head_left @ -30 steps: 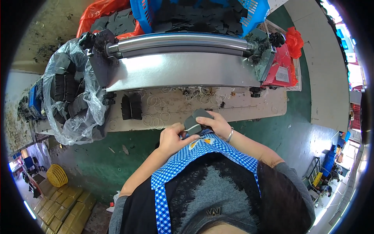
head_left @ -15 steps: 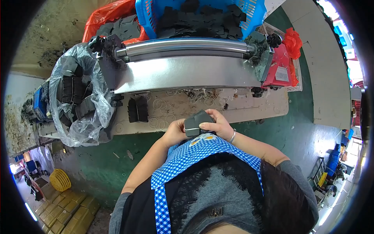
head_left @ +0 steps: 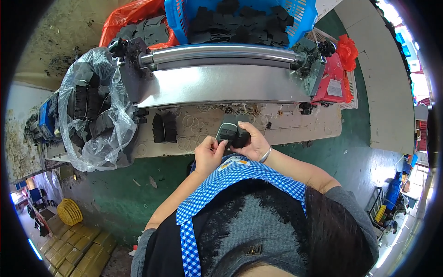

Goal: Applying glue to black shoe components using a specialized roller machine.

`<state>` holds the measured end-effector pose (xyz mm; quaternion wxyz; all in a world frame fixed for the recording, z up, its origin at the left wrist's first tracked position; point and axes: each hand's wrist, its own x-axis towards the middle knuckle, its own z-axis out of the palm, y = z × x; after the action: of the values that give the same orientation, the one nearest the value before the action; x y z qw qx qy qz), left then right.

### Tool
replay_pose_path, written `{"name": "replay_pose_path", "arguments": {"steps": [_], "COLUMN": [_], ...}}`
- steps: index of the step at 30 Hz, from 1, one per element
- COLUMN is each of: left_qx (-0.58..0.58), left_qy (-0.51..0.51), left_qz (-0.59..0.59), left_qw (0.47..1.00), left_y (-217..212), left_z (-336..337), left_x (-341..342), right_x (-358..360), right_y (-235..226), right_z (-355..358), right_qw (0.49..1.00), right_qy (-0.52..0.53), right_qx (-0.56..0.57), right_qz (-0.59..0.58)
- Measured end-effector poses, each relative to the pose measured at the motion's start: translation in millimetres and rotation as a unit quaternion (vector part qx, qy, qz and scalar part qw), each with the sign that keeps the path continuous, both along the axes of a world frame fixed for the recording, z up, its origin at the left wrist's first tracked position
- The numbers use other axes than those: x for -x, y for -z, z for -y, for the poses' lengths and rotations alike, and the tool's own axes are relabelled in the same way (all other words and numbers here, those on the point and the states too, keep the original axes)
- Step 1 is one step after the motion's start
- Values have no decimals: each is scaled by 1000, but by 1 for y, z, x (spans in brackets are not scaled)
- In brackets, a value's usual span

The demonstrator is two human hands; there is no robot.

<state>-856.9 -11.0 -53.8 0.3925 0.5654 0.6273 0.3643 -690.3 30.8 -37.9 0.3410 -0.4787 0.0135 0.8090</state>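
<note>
Just past the blue checked apron, a bundle of flat black pieces point(head_left: 226, 133) is held upright over the table's near edge, with a pale rubber band around it. My right hand point(head_left: 255, 144) grips it from the right, thumb on top and fingers beneath. My left hand point(head_left: 209, 154) is closed at its lower left, fingertips pinched at the band. To the left, another banded black bundle point(head_left: 164, 127) lies on the table point(head_left: 295, 124). Loose pale rubber bands point(head_left: 189, 121) are scattered around it.
A machine with a steel roller point(head_left: 226, 54) and metal plate point(head_left: 226, 84) spans the table. Behind it are a blue basket point(head_left: 303, 17) and a red bag point(head_left: 117, 23), both with black pieces. A clear plastic bag point(head_left: 121, 131) with bundles stands left.
The bundle has moved slightly away from my body and been turned upright. My left hand has shifted from its side to the band at its lower corner. My right hand still holds it.
</note>
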Motion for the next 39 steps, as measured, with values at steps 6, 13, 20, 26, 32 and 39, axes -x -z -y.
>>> {"name": "replay_pose_path", "arguments": {"steps": [6,13,20,26,32,39], "left_qx": [333,-77,37,54,-60,275], "left_qy": [-37,-23,23,80,68,173], "left_qz": [386,-33,-336,-421,-334,122], "left_qw": [859,996,941,902,938,938], "left_y": [-2,-6,34,30,4,-63], "left_z": [-5,-5,-34,-40,-40,-33], "left_x": [10,9,33,30,34,38], "right_x": [11,-8,-22,-36,-38,-51], "right_y": [10,33,74,66,49,-34], "right_z": [8,4,-1,-14,-18,-27], "right_qw": [944,968,768,623,796,974], "right_qy": [-51,-54,-190,-296,-209,-88], "right_qx": [-186,-2,-295,-304,-220,-172], "right_qz": [270,244,536,657,523,119]}}
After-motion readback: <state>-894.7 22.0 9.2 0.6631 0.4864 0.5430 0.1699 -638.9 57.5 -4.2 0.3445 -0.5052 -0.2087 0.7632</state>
